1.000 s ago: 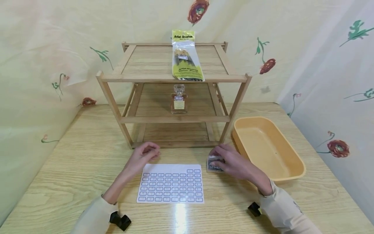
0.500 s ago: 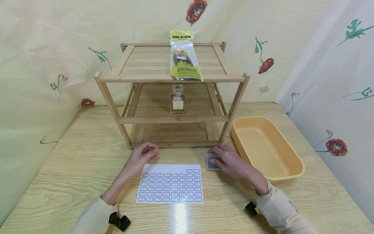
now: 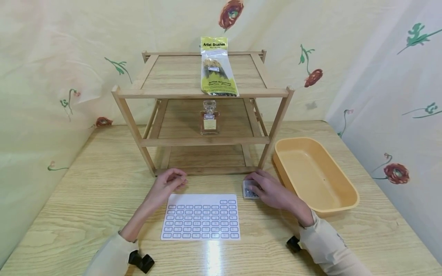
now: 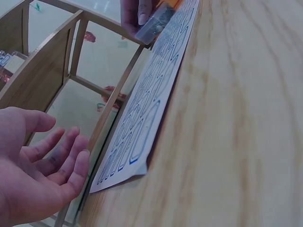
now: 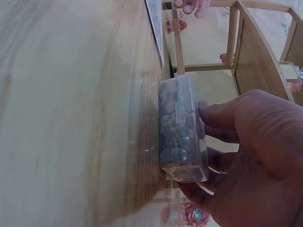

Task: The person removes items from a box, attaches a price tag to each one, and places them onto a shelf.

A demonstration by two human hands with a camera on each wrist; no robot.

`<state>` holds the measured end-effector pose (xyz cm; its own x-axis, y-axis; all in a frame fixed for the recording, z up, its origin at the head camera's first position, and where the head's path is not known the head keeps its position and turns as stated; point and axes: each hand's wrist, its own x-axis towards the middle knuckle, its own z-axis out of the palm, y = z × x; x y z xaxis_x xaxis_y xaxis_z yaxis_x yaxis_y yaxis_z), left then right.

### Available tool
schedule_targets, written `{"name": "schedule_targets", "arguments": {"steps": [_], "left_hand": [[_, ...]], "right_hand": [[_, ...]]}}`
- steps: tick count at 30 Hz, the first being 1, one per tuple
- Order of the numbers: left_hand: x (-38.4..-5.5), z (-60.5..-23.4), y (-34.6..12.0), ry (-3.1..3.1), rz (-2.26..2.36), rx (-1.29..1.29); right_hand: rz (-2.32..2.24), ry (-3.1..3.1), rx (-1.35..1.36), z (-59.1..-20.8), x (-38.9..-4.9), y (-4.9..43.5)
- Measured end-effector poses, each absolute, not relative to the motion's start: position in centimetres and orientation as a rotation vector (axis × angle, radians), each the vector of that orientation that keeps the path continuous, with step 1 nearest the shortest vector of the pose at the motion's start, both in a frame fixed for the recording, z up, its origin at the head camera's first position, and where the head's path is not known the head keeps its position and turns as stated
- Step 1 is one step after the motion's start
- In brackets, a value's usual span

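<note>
My right hand point(image 3: 272, 190) holds a small clear plastic box point(image 5: 177, 130) low over the table, right of the printed sheet. Thumb and fingers curl around its sides in the right wrist view. Small round grey pieces fill the box. On the other side, my left hand point(image 3: 170, 182) hovers near the sheet's upper left corner, fingers loosely bent, with nothing in it. Between the hands lies a white sheet point(image 3: 203, 199) with rows of blue-outlined labels, one corner curling up in the left wrist view.
Behind the hands stands a three-tier wooden shelf point(image 3: 205, 142). A pack of artist brushes point(image 3: 217, 82) lies on its top tier, and a perfume bottle point(image 3: 209, 124) stands on the middle one. An orange-yellow plastic bin point(image 3: 317, 176) sits at the right.
My right hand and the plastic box have shifted slightly toward the shelf, with the wrist turning a little to the left. The left hand has stayed in place.
</note>
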<state>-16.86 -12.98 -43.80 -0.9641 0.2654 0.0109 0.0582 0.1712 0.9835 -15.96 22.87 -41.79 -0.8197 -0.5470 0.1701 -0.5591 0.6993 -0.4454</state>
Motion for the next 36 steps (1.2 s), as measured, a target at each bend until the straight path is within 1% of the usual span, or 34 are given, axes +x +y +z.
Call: {"name": "schedule_targets", "arguments": {"steps": [25,36], "left_hand": [[-16.8,-43.8,-13.5,2.298,1.885,0.293],[-16.4,-43.5,-14.4,2.556,1.670,0.426]], "right_hand": [[0.775,-2.904,0.909,-42.3,-16.3,23.0],[0.756,-2.834,0.907,-42.4,-16.5,22.7]]}}
